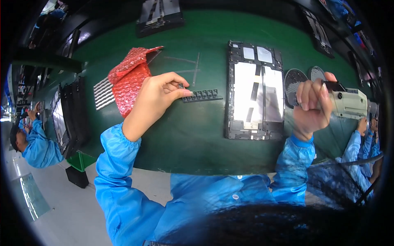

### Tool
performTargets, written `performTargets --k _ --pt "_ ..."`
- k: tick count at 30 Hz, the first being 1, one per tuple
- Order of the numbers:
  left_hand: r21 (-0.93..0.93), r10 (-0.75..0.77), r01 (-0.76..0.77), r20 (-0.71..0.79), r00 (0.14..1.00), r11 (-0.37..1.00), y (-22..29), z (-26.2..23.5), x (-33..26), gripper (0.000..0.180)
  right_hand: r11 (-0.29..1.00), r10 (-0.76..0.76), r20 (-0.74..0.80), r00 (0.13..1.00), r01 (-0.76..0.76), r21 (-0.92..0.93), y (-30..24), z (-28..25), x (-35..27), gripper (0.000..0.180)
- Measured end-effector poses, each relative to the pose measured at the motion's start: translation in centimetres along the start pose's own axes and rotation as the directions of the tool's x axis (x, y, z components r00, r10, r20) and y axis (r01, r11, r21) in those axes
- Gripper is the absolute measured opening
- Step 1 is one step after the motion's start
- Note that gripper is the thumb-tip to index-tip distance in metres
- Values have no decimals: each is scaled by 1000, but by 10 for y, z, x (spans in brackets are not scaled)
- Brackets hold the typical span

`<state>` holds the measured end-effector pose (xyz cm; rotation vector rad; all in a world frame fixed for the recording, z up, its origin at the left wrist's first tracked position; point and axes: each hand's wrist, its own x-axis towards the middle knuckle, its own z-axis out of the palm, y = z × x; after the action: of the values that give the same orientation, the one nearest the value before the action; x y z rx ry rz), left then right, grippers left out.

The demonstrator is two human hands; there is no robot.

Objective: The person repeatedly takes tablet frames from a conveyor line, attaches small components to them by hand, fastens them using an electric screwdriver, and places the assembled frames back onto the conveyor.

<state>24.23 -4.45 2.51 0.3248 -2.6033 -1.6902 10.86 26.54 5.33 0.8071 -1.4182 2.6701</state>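
Observation:
My left hand (pixel 158 91) pinches one end of a short black strip (pixel 201 95) between thumb and fingers. A row of small dark pieces or slots runs along the strip, too small to make out. My right hand (pixel 315 101) is raised with its fingers curled, next to a cream-coloured tool body (pixel 351 102) with a black part on top. What those fingers hold, if anything, is hidden. Between my hands a black, flat device frame (pixel 256 92) lies on the green table, its silvery panels crossed by dark strips.
Red bubble wrap (pixel 131 80) lies left of my left hand, partly over a striped light sheet (pixel 103 94). Clear thin strips (pixel 197 67) rest behind the black strip. Round dark dishes (pixel 294 84) stand by my right hand. Stacked black frames (pixel 67 115) sit at left; other people work nearby.

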Motion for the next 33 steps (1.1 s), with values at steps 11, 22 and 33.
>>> performTargets --k 11,22,33 --pt "277 293 -277 -18 956 920 25 17 7 27 998 48 101 994 -52 32 12 28 -5 36" --pt "-125 -122 162 278 953 979 41 79 -3 18 981 193 74 978 -192 -19 19 71 -14 27" --pt "-138 -46 70 171 984 988 30 88 -5 17 958 225 91 970 -204 -201 18 73 -16 40"
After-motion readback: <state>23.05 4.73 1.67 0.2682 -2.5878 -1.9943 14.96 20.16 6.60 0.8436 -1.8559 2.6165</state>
